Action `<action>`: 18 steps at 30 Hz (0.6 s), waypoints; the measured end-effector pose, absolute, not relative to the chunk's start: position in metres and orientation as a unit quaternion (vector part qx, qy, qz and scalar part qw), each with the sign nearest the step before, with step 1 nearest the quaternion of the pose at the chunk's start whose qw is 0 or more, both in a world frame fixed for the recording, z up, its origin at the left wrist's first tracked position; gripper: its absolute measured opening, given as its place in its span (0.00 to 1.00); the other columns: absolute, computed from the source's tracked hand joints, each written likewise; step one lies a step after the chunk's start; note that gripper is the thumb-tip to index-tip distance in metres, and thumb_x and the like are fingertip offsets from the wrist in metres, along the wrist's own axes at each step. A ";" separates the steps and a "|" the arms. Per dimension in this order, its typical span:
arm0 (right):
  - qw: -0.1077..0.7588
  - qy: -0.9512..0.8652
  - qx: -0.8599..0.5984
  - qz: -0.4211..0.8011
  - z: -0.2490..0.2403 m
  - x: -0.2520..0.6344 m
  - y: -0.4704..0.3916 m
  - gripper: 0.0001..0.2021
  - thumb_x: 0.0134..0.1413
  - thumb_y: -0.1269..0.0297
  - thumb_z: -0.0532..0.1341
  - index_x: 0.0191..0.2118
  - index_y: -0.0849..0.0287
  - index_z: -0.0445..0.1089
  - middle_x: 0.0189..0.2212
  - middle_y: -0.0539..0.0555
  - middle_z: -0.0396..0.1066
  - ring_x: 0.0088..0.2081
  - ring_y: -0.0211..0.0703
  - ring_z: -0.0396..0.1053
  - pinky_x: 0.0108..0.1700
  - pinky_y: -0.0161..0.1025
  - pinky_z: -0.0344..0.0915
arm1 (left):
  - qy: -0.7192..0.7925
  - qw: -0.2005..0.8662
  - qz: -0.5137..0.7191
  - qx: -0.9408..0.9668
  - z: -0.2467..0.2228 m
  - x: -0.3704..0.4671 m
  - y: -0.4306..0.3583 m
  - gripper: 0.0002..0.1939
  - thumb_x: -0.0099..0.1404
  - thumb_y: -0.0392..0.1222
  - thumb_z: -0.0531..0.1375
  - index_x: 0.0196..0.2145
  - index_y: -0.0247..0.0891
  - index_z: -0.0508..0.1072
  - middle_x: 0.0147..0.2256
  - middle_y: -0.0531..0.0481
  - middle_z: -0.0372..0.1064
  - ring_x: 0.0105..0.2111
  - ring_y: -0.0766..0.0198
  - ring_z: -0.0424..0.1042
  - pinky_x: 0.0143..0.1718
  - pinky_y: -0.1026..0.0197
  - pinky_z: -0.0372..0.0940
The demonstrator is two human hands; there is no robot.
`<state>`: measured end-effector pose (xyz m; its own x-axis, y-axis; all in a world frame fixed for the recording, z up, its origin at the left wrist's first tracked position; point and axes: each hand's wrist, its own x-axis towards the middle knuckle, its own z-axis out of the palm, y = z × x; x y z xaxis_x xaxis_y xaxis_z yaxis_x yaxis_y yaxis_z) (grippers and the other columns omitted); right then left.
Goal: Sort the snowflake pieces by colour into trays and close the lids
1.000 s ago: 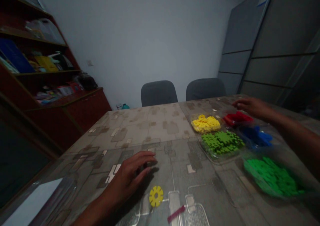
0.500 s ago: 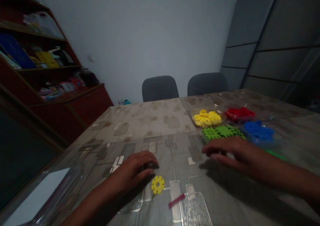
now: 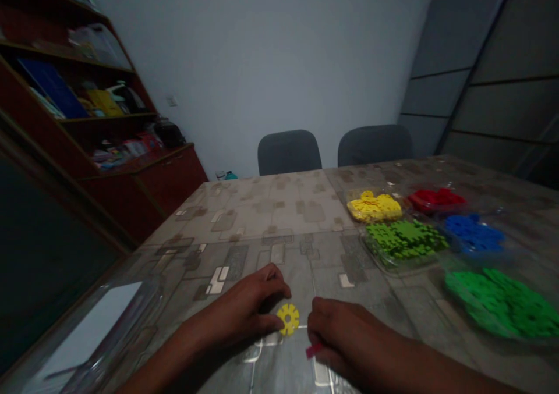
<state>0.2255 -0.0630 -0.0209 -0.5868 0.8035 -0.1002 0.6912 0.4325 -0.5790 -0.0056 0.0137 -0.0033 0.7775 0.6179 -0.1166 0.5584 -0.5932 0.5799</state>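
A yellow notched disc with a hole in its middle (image 3: 288, 319) lies flat on the patterned table. My left hand (image 3: 257, 301) is at its left side, the thumb tip at the disc's edge and the curved index finger apart above it. To the right of the disc is my right hand (image 3: 345, 330), its fingers curled closed. A short pink strip (image 3: 313, 350) pokes out to the left from under the right fingers; most of its length is hidden by that hand.
On the right stand clear tubs of pieces: yellow discs (image 3: 375, 208), red pieces (image 3: 437, 199), olive-green pieces (image 3: 406, 240), blue pieces (image 3: 474, 233) and bright green pieces (image 3: 502, 304). A clear container with a white sheet (image 3: 96, 324) lies at left. Two grey chairs (image 3: 289, 152) stand behind the table.
My right hand has come from beside the olive-green tub down to the pink strip and closed over it. My left hand has moved to the disc's edge. The view has turned slightly left.
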 end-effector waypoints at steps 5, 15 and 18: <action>0.077 -0.809 -0.480 0.331 -0.011 0.233 -0.065 0.03 0.55 0.66 0.62 0.32 0.58 0.70 0.34 0.52 0.73 0.33 0.42 0.70 0.31 0.35 0.56 | 0.350 0.310 0.033 0.883 -0.003 -0.003 0.008 0.19 0.54 0.32 0.66 0.43 0.46 0.71 0.43 0.53 0.63 0.42 0.60 0.66 0.42 0.60 0.61; 0.166 -0.777 -0.602 0.073 0.029 0.339 -0.014 0.07 0.52 0.73 0.58 0.32 0.56 0.73 0.32 0.56 0.74 0.31 0.47 0.69 0.32 0.39 0.56 | 0.354 0.323 0.021 0.878 -0.004 0.000 0.008 0.22 0.50 0.31 0.68 0.42 0.46 0.70 0.43 0.55 0.63 0.41 0.60 0.66 0.41 0.60 0.60; 0.187 -0.744 -0.641 0.022 0.051 0.401 0.013 0.05 0.53 0.70 0.61 0.34 0.58 0.74 0.30 0.56 0.74 0.30 0.48 0.69 0.34 0.41 0.58 | 0.364 0.327 0.016 0.872 -0.006 0.001 0.007 0.22 0.50 0.30 0.67 0.41 0.45 0.70 0.43 0.55 0.63 0.41 0.60 0.65 0.42 0.59 0.60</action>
